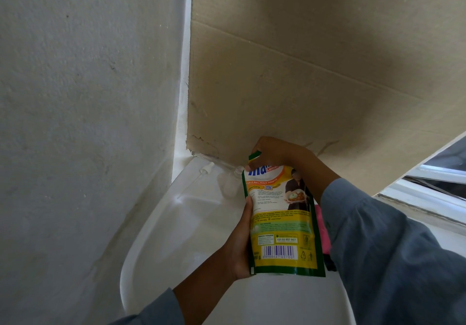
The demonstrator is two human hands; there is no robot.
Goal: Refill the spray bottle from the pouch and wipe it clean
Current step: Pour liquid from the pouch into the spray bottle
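A yellow and green refill pouch (281, 221) stands upright over the white sink (181, 224). My left hand (239, 244) grips its lower left edge. My right hand (274, 152) pinches the pouch's top corner, where a torn green strip sticks up. Behind the pouch's top left, a clear uncapped spray bottle (230, 182) stands on the sink's back rim, partly hidden. Its white spray head with a long dip tube (201, 174) lies on the rim to the left.
A rough white wall (88, 98) rises on the left. A brown cardboard sheet (302, 72) leans behind the sink. Something pink (322, 226) shows behind the pouch on the right. A window frame (428, 188) is at the right.
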